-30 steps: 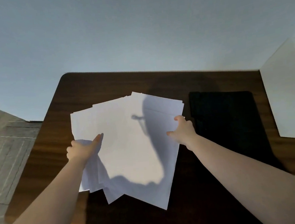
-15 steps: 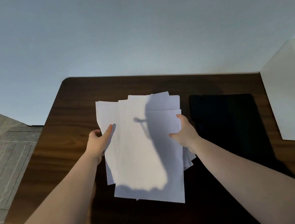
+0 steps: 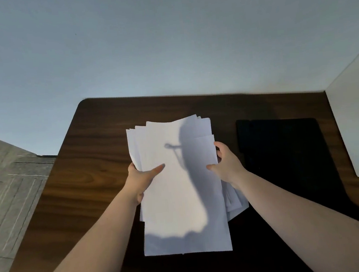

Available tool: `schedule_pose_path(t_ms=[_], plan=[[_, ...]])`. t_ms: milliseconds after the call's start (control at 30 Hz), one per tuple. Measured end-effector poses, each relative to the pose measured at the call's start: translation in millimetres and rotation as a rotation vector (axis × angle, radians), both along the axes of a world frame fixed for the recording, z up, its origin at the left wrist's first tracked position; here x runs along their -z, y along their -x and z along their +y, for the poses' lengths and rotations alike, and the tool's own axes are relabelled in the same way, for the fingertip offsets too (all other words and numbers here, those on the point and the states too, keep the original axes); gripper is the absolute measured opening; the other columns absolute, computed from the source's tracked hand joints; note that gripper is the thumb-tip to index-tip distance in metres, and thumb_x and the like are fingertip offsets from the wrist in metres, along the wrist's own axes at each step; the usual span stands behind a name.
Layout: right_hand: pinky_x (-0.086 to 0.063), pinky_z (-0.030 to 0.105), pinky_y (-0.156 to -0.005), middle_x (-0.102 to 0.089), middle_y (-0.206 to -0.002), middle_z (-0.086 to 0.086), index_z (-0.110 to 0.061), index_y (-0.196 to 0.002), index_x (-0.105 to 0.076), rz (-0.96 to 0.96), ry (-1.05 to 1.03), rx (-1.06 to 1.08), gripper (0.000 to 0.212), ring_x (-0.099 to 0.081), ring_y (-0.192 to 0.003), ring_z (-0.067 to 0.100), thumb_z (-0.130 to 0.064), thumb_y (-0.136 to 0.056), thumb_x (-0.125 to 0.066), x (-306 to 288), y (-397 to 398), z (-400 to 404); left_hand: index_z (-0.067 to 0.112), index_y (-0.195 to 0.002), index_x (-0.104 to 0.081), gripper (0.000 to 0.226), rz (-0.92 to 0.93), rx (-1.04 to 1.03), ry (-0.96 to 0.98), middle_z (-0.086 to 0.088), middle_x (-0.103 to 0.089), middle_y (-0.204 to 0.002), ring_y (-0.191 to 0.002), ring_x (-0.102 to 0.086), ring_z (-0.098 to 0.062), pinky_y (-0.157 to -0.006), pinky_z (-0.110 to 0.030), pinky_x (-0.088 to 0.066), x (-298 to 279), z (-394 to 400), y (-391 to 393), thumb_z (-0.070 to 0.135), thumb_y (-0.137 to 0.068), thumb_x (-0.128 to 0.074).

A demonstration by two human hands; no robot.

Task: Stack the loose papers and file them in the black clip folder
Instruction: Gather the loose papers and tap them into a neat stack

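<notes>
A bundle of white papers (image 3: 179,196) is held over the middle of the dark wooden table (image 3: 86,178). Its sheets are roughly squared, with a few edges still sticking out at the top and at the lower right. My left hand (image 3: 140,179) grips the bundle's left edge, thumb on top. On the right edge my right hand (image 3: 225,165) holds it the same way. The black clip folder (image 3: 285,161) lies flat and closed on the table just right of the papers.
A white box or panel (image 3: 355,124) stands at the table's right edge beside the folder. A pale wall runs behind the table. Grey patterned floor (image 3: 7,190) shows to the left, past the table's rounded corner.
The fanned-out sheets have been pushed together into a narrower, straighter bundle. Both hands moved inward along its sides, the left hand the most.
</notes>
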State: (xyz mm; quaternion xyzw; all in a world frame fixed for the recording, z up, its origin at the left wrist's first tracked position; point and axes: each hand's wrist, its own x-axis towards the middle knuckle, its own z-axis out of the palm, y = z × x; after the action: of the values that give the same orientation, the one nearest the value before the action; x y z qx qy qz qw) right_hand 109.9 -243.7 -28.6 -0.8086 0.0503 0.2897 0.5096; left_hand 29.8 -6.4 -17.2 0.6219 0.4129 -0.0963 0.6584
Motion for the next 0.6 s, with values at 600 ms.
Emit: schedule_pose_path(t_ms=[600], plan=[[-0.053, 0.017, -0.081, -0.074, -0.102, -0.012, -0.013, -0.118, -0.061, -0.034, -0.486, -0.070, 0.058, -0.068, -0.096, 0.003, -0.031, -0.065, -0.077, -81.1, -70.7, -15.7, 0.016, -0.097, -0.077, 0.032, -0.525, 0.046, 0.142, -0.016, -0.073, -0.110, -0.106, -0.067, -0.035, -0.093, -0.046, -0.052, -98.7, 2.2, -43.0, 0.007, -0.066, -0.082]])
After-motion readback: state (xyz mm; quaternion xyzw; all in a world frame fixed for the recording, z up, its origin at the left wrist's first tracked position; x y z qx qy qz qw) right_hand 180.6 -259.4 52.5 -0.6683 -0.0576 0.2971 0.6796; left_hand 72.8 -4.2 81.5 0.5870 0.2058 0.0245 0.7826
